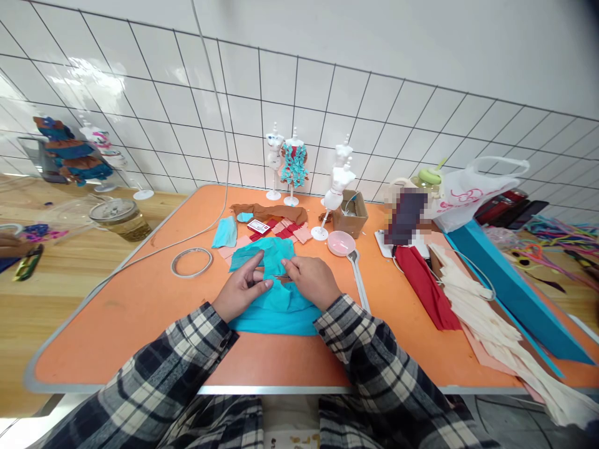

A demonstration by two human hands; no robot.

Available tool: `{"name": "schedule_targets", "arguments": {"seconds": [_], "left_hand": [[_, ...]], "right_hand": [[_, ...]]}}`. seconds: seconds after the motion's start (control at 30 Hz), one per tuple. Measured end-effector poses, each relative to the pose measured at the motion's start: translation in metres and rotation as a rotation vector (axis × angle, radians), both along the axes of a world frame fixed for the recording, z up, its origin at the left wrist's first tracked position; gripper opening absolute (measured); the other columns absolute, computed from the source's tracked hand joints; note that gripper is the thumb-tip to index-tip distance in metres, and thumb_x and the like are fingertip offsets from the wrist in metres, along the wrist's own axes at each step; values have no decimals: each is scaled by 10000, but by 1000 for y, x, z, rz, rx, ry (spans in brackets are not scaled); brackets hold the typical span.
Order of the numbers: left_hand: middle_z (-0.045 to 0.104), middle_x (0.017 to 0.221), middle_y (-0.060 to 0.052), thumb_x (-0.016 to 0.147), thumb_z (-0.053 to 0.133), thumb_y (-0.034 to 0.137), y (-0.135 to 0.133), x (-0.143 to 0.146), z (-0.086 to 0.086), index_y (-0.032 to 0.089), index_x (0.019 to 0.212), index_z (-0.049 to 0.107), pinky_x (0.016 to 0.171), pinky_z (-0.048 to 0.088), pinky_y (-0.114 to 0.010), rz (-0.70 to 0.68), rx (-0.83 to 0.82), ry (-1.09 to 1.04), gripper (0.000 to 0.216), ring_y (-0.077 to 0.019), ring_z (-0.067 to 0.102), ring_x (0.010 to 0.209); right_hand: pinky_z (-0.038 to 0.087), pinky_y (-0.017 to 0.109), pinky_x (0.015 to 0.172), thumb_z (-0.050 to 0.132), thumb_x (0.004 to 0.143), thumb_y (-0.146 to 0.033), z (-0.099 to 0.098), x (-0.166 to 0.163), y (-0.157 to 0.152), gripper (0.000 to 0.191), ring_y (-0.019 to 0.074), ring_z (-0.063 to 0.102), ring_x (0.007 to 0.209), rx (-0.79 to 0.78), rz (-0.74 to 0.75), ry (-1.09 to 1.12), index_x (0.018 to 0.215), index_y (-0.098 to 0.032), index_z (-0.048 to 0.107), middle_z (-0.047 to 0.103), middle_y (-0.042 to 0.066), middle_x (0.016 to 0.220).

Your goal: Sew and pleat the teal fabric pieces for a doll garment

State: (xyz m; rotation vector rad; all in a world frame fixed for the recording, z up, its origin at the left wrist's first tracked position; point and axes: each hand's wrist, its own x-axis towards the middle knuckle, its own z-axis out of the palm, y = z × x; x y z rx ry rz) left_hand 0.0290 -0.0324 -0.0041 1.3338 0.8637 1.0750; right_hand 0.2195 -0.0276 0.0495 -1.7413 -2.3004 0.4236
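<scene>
My left hand [243, 284] lies at the left side of the turquoise crepe paper [281, 299], its index finger stretched out and its thumb apart. Some of its lower fingers are partly hidden. Between the thumb and fingers of my right hand [311, 280] is a thin metal tool [279, 276], its tip pointing left over the paper; its handle is hidden in the hand. The crepe paper lies in loose, overlapping layers beneath both hands, with a wider folded part close to me.
Beyond the paper lie red and pink scraps, a small white-and-red box [259, 227] and brown crepe paper [271, 213]. Dress-form stands [337, 187] rise behind. A tape ring [174, 263] is left; a pink bowl [341, 243], long grey tool [359, 280] and red paper [425, 290] are right.
</scene>
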Motion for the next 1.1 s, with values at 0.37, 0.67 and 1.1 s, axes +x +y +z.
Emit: {"name": "schedule_targets", "arguments": {"seconds": [0.37, 0.67, 1.1], "left_hand": [[541, 606, 76, 782, 737, 340, 0, 0, -5, 136, 1500, 266, 494, 350, -176, 1, 49, 38, 883, -62, 422, 512], [603, 627, 44, 766, 754, 352, 0, -1, -8, 153, 1510, 264, 503, 373, -184, -32, 26, 26, 912, -67, 439, 509], [557, 636, 55, 770, 742, 342, -1, 0, -8, 134, 1508, 246, 536, 391, -191, -19, 26, 68, 914, -76, 455, 544]], "right_hand": [[270, 262, 599, 312, 1004, -504, 2, 5, -2, 510, 150, 604, 772, -41, 2, 84, 793, -222, 681, 715, 23, 819], [242, 273, 565, 297, 1001, -527, -3, -5, -4, 530, 152, 609, 734, 5, 13, 33, 786, -220, 671, 711, 28, 783], [264, 267, 575, 305, 1002, -535, -3, -9, -4, 534, 144, 600, 700, 40, 25, 13, 785, -223, 678, 699, 20, 745]]}}
